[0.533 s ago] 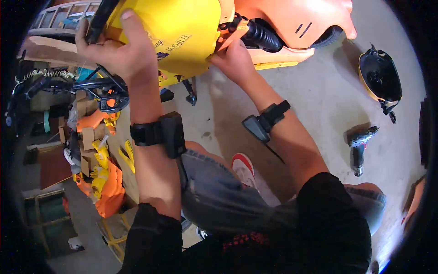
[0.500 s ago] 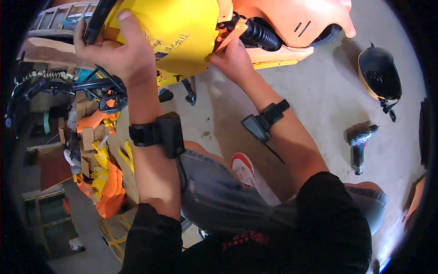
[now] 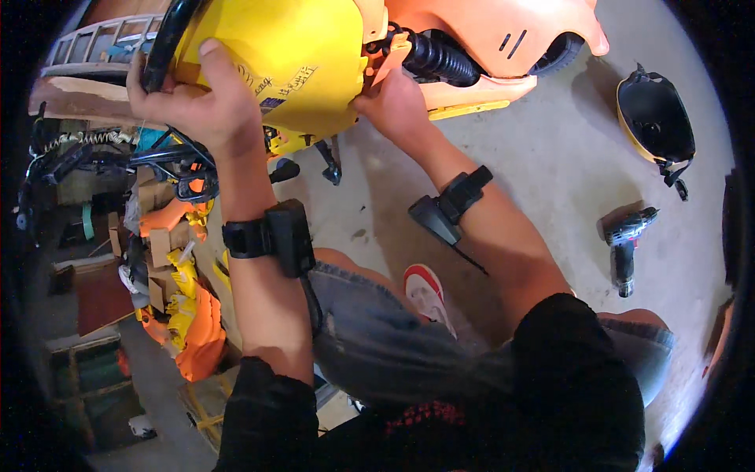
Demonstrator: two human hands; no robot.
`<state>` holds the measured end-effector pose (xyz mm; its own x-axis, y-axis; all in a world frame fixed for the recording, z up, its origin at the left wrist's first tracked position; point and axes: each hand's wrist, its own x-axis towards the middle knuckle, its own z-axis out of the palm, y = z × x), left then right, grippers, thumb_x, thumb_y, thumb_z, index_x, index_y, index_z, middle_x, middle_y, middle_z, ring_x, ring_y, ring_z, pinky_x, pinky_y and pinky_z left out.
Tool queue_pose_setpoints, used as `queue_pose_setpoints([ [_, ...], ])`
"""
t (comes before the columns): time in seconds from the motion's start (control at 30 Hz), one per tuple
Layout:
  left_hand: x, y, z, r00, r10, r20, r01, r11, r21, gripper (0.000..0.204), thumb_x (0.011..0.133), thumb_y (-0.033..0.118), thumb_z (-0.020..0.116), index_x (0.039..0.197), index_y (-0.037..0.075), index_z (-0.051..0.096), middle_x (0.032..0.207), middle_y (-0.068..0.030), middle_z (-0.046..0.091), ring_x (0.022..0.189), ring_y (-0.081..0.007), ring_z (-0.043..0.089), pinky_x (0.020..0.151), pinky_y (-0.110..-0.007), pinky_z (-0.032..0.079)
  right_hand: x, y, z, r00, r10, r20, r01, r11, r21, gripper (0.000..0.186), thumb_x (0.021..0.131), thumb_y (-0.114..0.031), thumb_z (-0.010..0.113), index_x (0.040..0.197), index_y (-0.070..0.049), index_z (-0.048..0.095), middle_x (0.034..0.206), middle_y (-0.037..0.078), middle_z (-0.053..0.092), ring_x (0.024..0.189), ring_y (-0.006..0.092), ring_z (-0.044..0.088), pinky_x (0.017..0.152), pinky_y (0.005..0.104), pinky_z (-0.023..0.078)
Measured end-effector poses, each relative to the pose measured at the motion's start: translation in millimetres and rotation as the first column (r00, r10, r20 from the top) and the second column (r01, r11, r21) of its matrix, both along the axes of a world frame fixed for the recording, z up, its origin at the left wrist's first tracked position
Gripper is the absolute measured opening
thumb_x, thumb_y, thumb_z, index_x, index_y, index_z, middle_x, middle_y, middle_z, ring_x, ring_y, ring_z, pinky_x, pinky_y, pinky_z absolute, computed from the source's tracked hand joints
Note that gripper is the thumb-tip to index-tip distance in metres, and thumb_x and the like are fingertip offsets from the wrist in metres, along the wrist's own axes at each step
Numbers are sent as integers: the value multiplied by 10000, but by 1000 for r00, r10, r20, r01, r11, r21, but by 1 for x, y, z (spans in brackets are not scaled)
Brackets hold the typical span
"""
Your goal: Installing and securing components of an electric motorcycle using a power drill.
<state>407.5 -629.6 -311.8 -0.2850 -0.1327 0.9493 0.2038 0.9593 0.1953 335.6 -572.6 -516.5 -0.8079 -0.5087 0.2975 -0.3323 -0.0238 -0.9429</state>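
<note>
At the top stands a scooter with a glossy yellow body panel (image 3: 307, 55) and an orange body (image 3: 480, 31). My left hand (image 3: 208, 106) is curled around a black bar (image 3: 169, 43) beside the panel, its thumb lying along the yellow surface. With its fingers partly hidden, my right hand (image 3: 393, 106) is closed at the seam, on an orange plastic tab (image 3: 393, 57), its thumb against the yellow panel's edge. Just right of the tab sits a black coil-spring shock absorber (image 3: 440, 61). A black kickstand (image 3: 330, 165) shows below the panel.
A cordless drill (image 3: 624, 248) lies on the concrete floor at right, with a yellow-rimmed black bin-like shell (image 3: 657, 126) beyond it. At left are a black frame with cables (image 3: 185, 153), orange and yellow plastic parts (image 3: 200, 330), cardboard boxes (image 3: 161, 244) and a ladder (image 3: 102, 39).
Both hands keep their holds on the scooter. The whole view has shifted a little, and my right hand sits slightly further left in the picture.
</note>
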Motion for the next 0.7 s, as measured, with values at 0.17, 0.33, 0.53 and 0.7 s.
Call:
queue_pose_setpoints([
  [0.17,0,6,-3,1000,-25,19,24,999,45,618,766,27,586,1244,-24,197,1114,-184,399,1003,-233,472,943,-337,364,-3,-3,-6,997,-35,-70,34,999,-19,250,610,-180,710,751,0,609,710,147,625,705,290,621,662,380,494],
  [0.33,2,-2,-1,995,97,-7,-98,990,-99,555,773,10,546,1217,-36,216,1144,-171,374,1058,-230,403,995,-345,292,-18,2,-9,979,205,0,-205,977,54,470,607,-251,724,881,81,536,863,229,581,807,369,585,719,427,488],
  [0.53,13,13,8,981,182,66,-189,975,114,464,827,119,544,1166,-52,278,1145,-192,420,1026,-236,457,867,-331,429,49,12,-16,957,-274,-96,273,962,-29,305,715,-213,653,871,8,514,890,208,577,853,346,558,717,427,460],
  [0.7,-6,17,0,960,189,206,-192,981,-6,532,851,90,523,1275,-91,259,1239,-229,425,1076,-251,467,935,-362,385,66,-5,-106,951,212,224,-239,966,101,379,769,-168,637,1087,-10,504,1140,193,540,1042,334,525,867,394,426],
])
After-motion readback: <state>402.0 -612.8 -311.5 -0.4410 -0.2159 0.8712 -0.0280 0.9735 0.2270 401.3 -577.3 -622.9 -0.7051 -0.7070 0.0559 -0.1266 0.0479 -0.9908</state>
